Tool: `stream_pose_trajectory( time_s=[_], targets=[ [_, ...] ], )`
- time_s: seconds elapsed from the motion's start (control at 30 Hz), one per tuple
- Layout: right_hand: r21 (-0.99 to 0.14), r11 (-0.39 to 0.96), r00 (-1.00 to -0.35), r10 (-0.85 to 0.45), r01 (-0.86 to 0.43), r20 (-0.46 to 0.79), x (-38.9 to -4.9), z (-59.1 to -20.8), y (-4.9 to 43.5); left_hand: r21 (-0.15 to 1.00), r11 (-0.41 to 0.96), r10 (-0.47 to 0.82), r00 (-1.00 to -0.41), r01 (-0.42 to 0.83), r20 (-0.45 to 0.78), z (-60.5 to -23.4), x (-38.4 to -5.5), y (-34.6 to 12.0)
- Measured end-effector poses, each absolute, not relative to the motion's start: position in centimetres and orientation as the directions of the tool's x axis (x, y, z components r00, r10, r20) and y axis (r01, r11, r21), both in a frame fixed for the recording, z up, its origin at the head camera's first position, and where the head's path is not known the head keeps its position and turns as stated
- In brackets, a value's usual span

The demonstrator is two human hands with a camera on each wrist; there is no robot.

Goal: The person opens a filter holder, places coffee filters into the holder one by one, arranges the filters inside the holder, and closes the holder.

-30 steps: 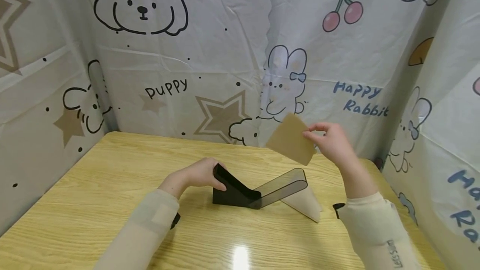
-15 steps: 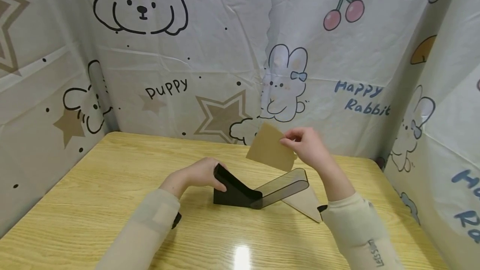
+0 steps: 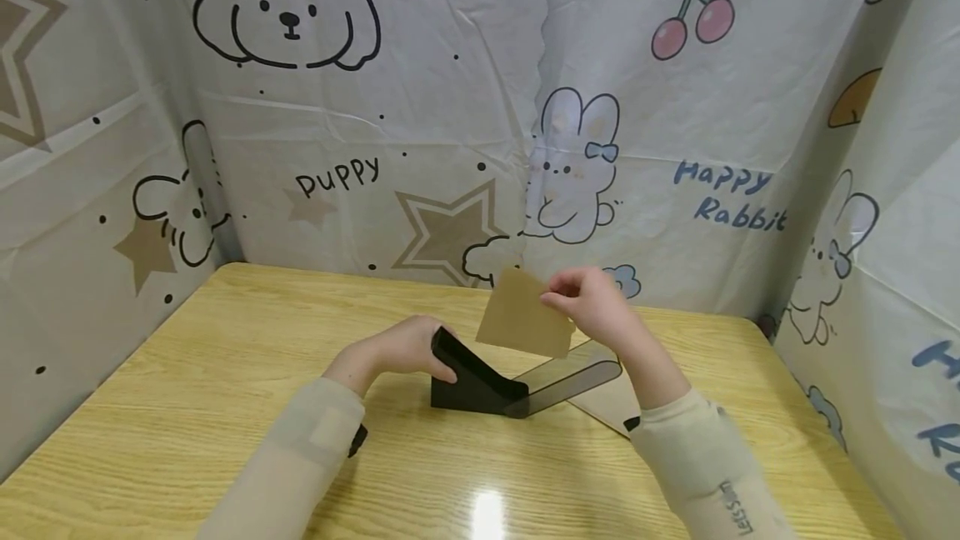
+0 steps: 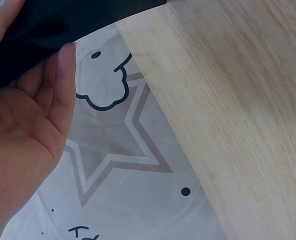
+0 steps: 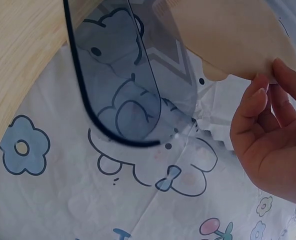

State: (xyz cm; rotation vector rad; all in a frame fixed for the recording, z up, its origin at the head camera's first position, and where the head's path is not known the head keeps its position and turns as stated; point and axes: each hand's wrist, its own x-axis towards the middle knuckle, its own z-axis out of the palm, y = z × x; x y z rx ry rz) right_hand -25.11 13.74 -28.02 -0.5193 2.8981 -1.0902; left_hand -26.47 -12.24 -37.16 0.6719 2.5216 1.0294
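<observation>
My left hand [image 3: 405,348] grips the tall end of a black coffee filter holder [image 3: 472,388] standing on the table. Its smoky see-through lid [image 3: 573,384] is swung out to the right, tilted upward. Between thumb and fingers, my right hand [image 3: 592,307] pinches a brown paper coffee filter [image 3: 519,317] by its right edge, above the holder and lid. The right wrist view shows a small tab on the edge of this filter [image 5: 228,37]. Behind the lid and right forearm lies a pale, flat, pointed piece, probably more filters [image 3: 606,401], partly hidden.
The wood-grain table [image 3: 315,482] ends at a back edge near a hanging printed cloth [image 3: 442,107]. More of that cloth encloses the left and right sides. A light reflection shows on the table near the front.
My right hand has carried the coffee filter leftward and down, closer to the holder. My left hand keeps its grip on the holder, which stays in place.
</observation>
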Motion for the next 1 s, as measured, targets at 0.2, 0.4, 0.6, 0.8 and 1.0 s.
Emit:
stream_pose_trajectory(
  time_s=[0.2, 0.4, 0.6, 0.8, 1.0],
  targets=[
    [-0.629, 0.705, -0.938, -0.322, -0.328, 0.127, -25.1, -29.0, 12.8, 0.721, 0.626, 0.537, -0.835, 0.297, -0.122, -37.2, -26.5, -12.3],
    [-0.610, 0.716, -0.932, -0.342, -0.339, 0.118, -25.1, -29.9, 12.0, 0.720, 0.624, 0.540, -0.833, 0.302, -0.119, -37.4, -26.5, -12.3],
    [-0.593, 0.735, -0.937, -0.335, -0.328, 0.104, -25.0, -30.5, 11.3, 0.724, 0.624, 0.534, -0.837, 0.294, -0.121, -37.3, -26.4, -12.3],
    [-0.590, 0.742, -0.938, -0.335, -0.319, 0.086, -25.1, -31.0, 10.8, 0.743, 0.601, 0.551, -0.826, 0.296, -0.117, -37.3, -26.4, -12.3],
    [-0.578, 0.752, -0.939, -0.332, -0.317, 0.083, -25.1, -31.1, 10.4, 0.729, 0.611, 0.543, -0.833, 0.308, -0.103, -37.3, -26.4, -12.4]
  ],
)
